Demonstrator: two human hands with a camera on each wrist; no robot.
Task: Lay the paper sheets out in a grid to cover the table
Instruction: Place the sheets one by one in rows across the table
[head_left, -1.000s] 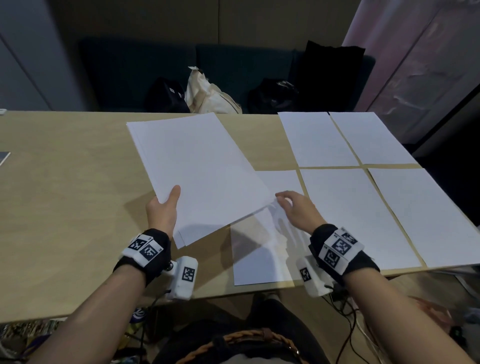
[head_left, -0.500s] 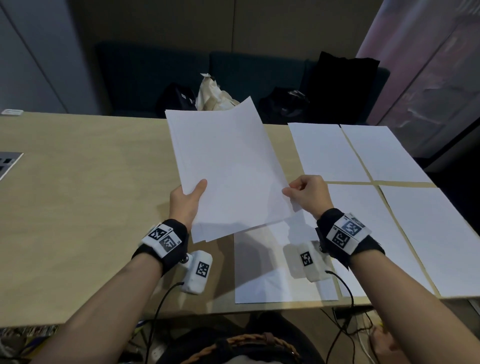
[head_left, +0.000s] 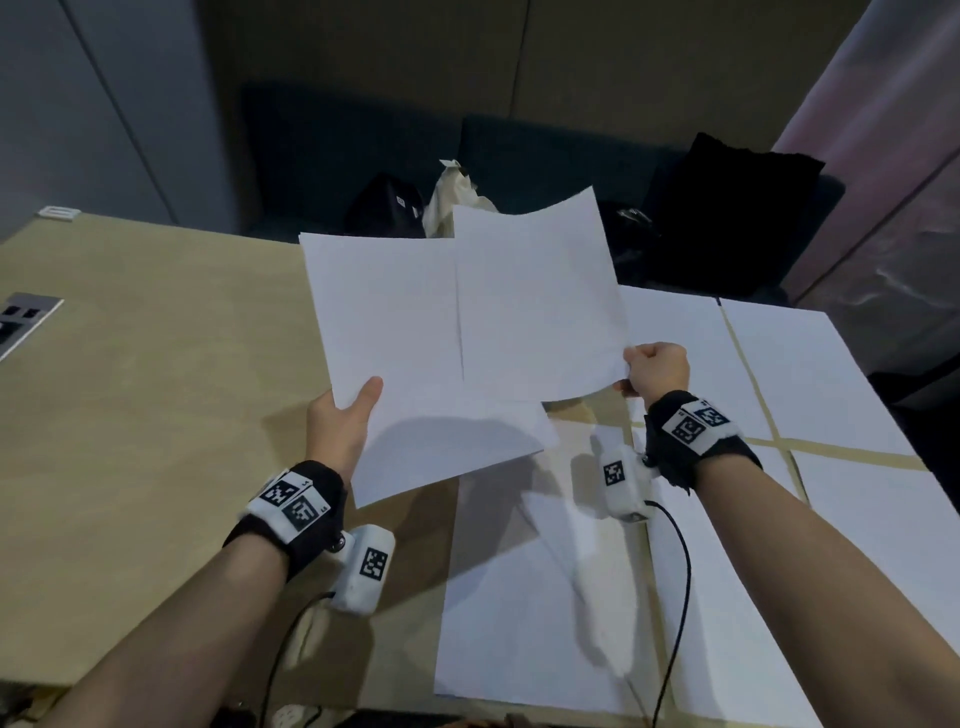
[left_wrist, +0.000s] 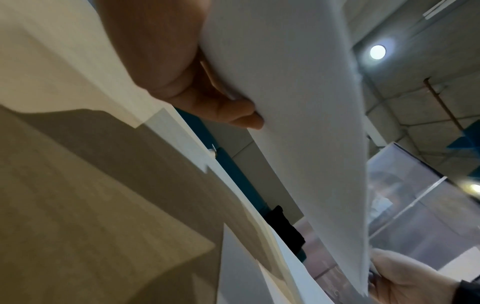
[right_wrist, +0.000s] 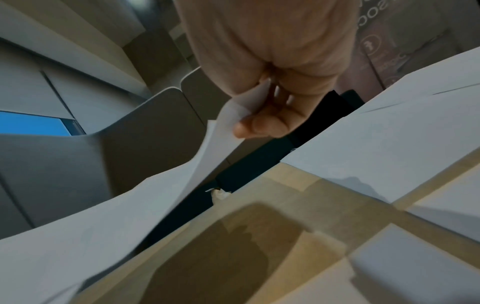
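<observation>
Table (head_left: 130, 395), pale wood, is spreading across the view, with a grey socket panel (head_left: 23, 317) sitting at its far left edge. Left hand (head_left: 340, 421) is gripping the stack of paper (head_left: 395, 353) at its near left edge, thumb lying on top, fingers (left_wrist: 233, 111) curling underneath; the stack is hanging above the table, tilted up toward the far side. One sheet (head_left: 535, 301) is overlapping the right half of the stack and bowing slightly. Right hand (head_left: 657, 366) is pinching that sheet at its near right corner, thumb (right_wrist: 257, 125) pressing against the paper and the other fingers curling in. Below the hands, a laid sheet (head_left: 530, 623) is lying flat at the near edge of the table. To the right, more laid sheets (head_left: 810, 364) are lying side by side in rows with narrow strips of wood showing between them. Beyond the table, dark bags (head_left: 727, 218) and a pale cloth bag (head_left: 457, 197) are sitting on a bench.
</observation>
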